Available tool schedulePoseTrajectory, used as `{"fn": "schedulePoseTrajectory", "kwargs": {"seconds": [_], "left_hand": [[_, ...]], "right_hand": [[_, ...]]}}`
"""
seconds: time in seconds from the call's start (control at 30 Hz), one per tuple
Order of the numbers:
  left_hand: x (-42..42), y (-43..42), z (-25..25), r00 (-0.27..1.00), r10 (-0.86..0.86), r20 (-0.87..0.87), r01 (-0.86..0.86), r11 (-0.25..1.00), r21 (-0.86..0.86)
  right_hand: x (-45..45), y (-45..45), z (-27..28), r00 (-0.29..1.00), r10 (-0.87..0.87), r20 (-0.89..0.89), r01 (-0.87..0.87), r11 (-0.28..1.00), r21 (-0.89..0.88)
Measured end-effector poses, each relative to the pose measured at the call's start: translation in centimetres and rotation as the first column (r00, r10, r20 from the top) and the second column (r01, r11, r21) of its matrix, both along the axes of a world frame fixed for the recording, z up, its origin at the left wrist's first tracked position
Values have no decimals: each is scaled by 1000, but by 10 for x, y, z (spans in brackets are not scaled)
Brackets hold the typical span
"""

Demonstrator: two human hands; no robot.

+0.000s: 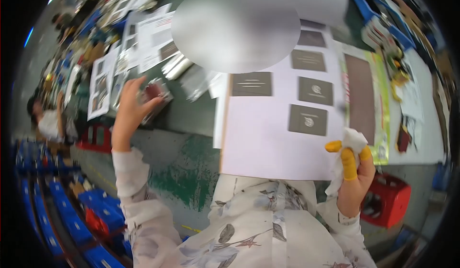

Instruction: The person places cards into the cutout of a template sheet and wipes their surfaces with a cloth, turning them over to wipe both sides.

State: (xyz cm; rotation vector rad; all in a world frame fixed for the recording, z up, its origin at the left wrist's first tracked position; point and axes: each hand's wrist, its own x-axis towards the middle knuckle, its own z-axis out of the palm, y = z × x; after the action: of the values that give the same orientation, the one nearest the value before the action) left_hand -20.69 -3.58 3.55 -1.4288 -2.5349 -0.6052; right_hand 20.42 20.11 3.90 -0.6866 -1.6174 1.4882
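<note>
The left hand (128, 110) is over the counter (189, 118), near its near edge and left of the pale board (270, 143). Its fingers are parted, released, beside a clear-wrapped packet (154, 91) with something reddish inside; whether the thumb touches it, I cannot tell. The right hand (359, 174), with yellow covers (350, 165) on some fingers, grasps a crumpled white cloth (353, 140) at the board's near right corner. The board reaches past the counter's near edge toward the patterned clothing (249, 225). Several dark grey cards (315, 91) lie on it, mostly along its right side. Just right of the board lies a brown panel (362, 95).
</note>
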Motion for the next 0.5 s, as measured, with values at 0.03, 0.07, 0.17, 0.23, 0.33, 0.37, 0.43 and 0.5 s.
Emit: {"fn": "schedulePoseTrajectory", "kwargs": {"seconds": [0.03, 0.07, 0.17, 0.23, 0.33, 0.37, 0.43, 0.5], "left_hand": [[15, 12, 6, 999, 9, -53, -9, 1000, 17], [34, 25, 13, 994, 29, -108, -25, 999, 34], [113, 74, 22, 968, -131, 213, 105, 986, 132], [152, 108, 12, 841, -382, 384, 322, 923, 212], [188, 149, 3, 764, -538, 356, 477, 843, 249], [193, 158, 1, 724, -551, 415, 500, 834, 234], [198, 169, -6, 697, -551, 458, 531, 827, 187], [197, 173, -10, 700, -543, 464, 527, 831, 178]], "right_hand": [[4, 2, -1, 1000, -19, -6, 19, 999, -28], [7, 5, -2, 998, -57, 6, 57, 998, -30], [12, 11, -2, 996, -82, 25, 84, 994, -71], [12, 13, -2, 996, -91, 27, 93, 993, -79], [13, 12, 1, 997, -73, 19, 74, 995, -73], [15, 11, 1, 995, -91, 30, 92, 995, -34], [19, 13, 0, 993, -112, 37, 113, 994, -8], [24, 15, -3, 994, -102, 38, 103, 995, -20]]}}
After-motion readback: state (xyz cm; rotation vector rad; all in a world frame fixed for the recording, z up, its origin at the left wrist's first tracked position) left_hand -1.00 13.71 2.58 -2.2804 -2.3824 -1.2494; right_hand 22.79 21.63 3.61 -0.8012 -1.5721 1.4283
